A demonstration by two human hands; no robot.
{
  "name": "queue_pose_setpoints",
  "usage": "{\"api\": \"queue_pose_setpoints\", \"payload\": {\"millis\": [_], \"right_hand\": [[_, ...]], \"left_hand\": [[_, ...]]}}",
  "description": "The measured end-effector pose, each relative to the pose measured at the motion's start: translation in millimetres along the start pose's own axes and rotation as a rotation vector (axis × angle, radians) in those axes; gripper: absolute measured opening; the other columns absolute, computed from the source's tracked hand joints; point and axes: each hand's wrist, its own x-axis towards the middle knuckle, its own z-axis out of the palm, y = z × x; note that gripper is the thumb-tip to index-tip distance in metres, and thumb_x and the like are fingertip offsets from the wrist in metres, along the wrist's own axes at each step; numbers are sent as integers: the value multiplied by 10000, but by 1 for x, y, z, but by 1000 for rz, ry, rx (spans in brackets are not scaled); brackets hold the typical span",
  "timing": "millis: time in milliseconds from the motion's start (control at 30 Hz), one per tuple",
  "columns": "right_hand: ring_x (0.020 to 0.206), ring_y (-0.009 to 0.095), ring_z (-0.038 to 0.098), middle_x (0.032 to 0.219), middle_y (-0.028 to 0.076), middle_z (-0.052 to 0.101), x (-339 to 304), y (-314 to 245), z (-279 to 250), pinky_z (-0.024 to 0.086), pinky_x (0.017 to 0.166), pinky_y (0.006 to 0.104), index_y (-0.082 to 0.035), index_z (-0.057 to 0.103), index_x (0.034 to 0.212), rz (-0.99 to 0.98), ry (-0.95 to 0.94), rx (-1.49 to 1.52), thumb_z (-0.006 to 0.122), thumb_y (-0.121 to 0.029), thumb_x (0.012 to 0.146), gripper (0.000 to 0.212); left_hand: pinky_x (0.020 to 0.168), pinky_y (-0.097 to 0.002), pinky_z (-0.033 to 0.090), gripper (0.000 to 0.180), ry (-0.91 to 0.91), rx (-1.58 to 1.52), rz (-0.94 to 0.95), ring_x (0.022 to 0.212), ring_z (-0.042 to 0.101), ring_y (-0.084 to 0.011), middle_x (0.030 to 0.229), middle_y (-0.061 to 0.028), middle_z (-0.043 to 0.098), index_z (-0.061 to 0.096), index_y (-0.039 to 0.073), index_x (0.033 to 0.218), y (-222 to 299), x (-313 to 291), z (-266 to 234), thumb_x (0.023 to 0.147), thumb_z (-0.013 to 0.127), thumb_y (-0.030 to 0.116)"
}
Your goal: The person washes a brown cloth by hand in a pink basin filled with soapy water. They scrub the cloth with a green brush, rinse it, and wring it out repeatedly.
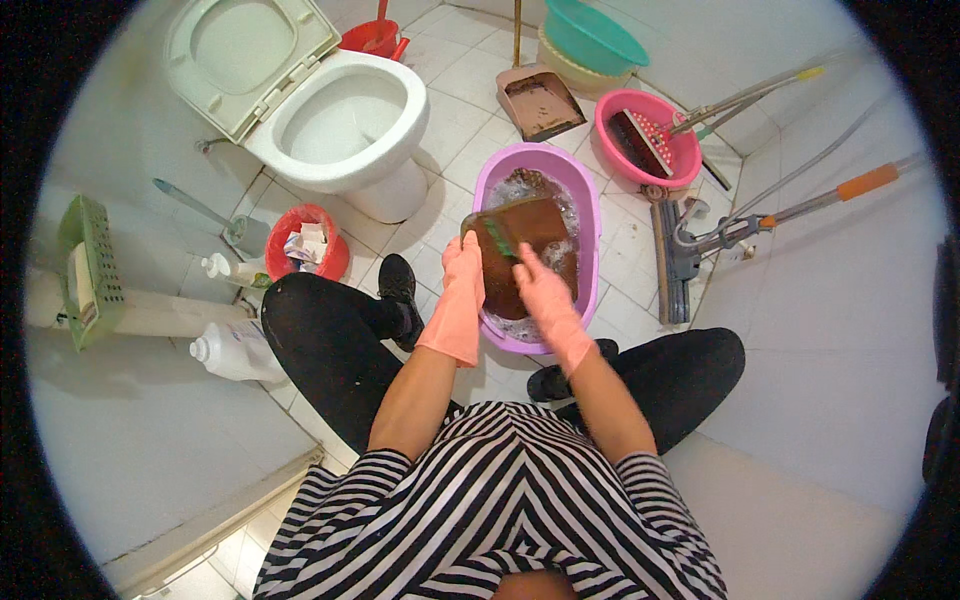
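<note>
A purple basin [597,215] of foamy water stands on the floor between my feet. Tilted inside it is a flat brown rectangular piece [540,228], perhaps a mat, with dark edges. My left hand [463,278], in a pink rubber glove, is closed around its left edge. In a matching glove, my right hand [545,296] is over the lower middle of the piece, its fingers closed at the near end of a slim green brush [497,236] that lies against the brown surface. The brush's underside and the lower part of the brown piece are hidden.
Left stand a toilet [345,120] with raised lid, a red bin [335,258] and a white bottle [235,350]. Beyond the basin are a dustpan [518,85] and stacked basins [595,45]. Right are a pink basin [690,165] holding a brush head and a mop [672,265].
</note>
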Motion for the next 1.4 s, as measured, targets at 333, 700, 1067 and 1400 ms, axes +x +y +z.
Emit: {"api": "queue_pose_setpoints", "payload": {"millis": [333, 700, 1067, 1400], "right_hand": [[1190, 436, 649, 1289, 226, 691, 5, -16, 30, 496, 1060, 482, -262, 492, 1551, -113, 29, 10, 496, -452, 1037, 547], [1280, 391, 609, 1409, 222, 628, 1, -24, 31, 479, 1076, 444, -149, 496, 1545, -159, 199, 386, 552, -356, 1054, 535], [607, 161, 550, 803, 21, 620, -14, -20, 45, 484, 550, 335, -267, 440, 1598, 315, -86, 1038, 536, -417, 1090, 538], [628, 174, 494, 811, 26, 555, -4, -10, 54, 447, 568, 346, -331, 465, 1576, 346, 42, 953, 557, -398, 1073, 516]], "left_hand": [[973, -400, 507, 338, 26, 116, 125, 1095, 610, -225, 1270, -90, 671, 615, 29, 1338, 9, 5, -18, 1094, 547, 252], [1021, -399, 511, 402, -69, -93, 35, 1177, 634, -229, 1343, -96, 654, 586, 38, 1390, -1, 52, -40, 1123, 478, 318], [917, -410, 544, 658, 92, 378, 313, 1032, 697, -292, 1104, -182, 722, 535, -53, 1403, -28, 59, -32, 965, 744, 391], [913, -411, 554, 420, 19, 710, 466, 1020, 723, -283, 1108, -147, 755, 692, 36, 1222, -19, 63, -15, 901, 799, 284]]}}
